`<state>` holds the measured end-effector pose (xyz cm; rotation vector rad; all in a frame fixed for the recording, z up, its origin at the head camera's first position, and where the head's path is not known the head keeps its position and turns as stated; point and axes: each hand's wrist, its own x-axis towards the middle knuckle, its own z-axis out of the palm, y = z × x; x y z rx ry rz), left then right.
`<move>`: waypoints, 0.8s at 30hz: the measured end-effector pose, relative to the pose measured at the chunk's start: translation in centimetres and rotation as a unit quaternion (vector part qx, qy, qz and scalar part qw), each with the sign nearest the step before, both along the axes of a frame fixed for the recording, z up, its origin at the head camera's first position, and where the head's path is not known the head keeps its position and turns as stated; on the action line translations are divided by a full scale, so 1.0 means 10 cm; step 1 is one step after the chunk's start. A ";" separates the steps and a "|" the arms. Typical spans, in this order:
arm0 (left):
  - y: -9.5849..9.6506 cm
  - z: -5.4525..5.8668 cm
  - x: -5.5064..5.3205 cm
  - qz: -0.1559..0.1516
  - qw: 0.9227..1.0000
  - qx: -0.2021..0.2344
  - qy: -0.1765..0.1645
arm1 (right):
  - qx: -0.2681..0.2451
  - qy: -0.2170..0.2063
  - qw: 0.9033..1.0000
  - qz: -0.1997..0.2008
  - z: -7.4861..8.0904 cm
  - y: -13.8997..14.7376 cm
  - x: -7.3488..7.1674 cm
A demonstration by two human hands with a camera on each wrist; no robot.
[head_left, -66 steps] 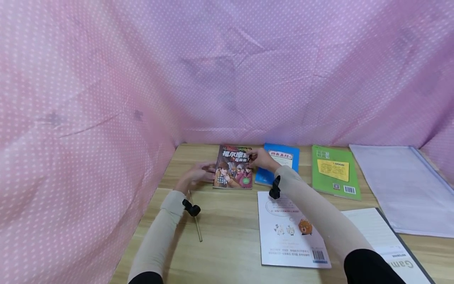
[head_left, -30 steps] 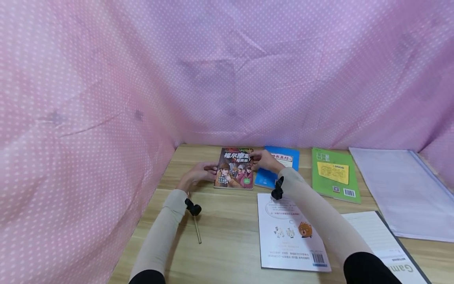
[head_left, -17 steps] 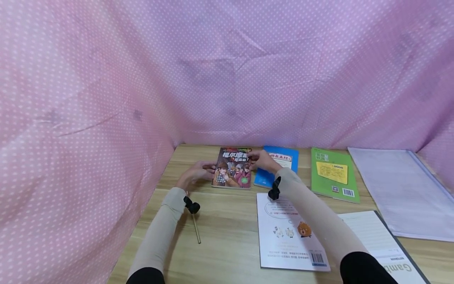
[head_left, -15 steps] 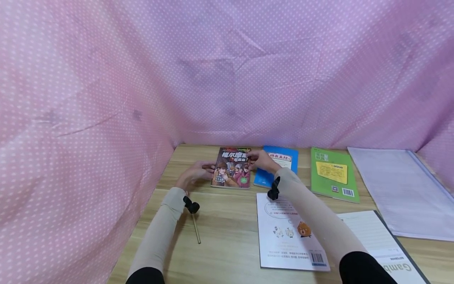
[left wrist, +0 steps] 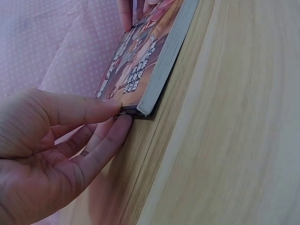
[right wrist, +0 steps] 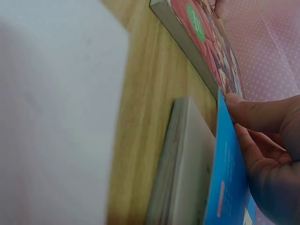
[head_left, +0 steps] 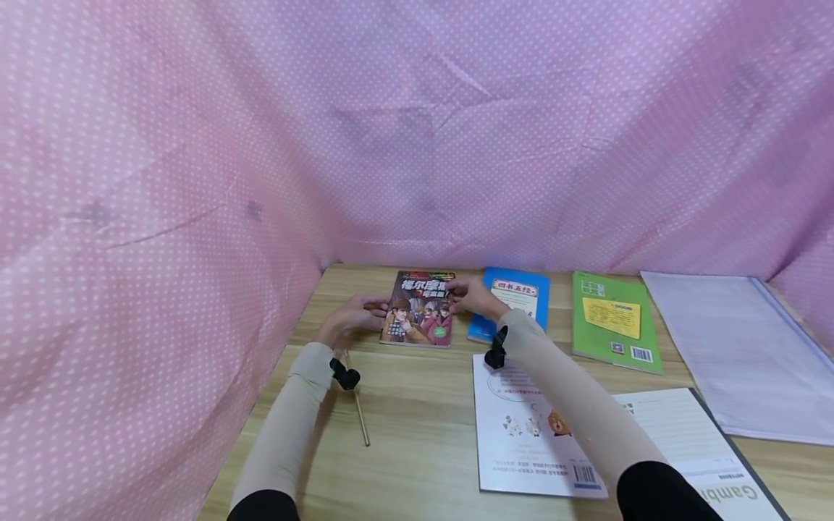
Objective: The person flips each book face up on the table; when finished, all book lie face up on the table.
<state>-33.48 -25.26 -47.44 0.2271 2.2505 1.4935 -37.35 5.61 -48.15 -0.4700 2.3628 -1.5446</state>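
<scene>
Step in hand, as judged: adjusting the position of the comic book, with a hand at either side. The left hand pinches the left edge, thumb on the cover; the right hand grips the right edge toward the top. The comic book is cover up toward the far left corner of the wooden table, near the blue book, a gap between; whether it lies flat or slightly raised cannot be told. The next move appears to call for an even hold on both edges, keeping the comic book square. Condition: dark cover, bold white title, several drawn figures, a round green mark low on the right, pale page edges, no tear visible
</scene>
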 end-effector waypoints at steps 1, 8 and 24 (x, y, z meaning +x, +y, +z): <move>-0.01 0.01 0.00 0.000 1.000 -0.003 0.002 | 0.001 0.001 1.000 0.000 0.00 -0.01 0.00; -0.03 0.02 0.02 -0.002 1.000 -0.026 0.007 | 0.015 0.001 1.000 -0.003 -0.01 -0.04 0.01; 0.00 0.02 0.02 0.025 0.999 -0.019 0.003 | 0.017 0.001 1.000 -0.002 0.01 -0.06 0.02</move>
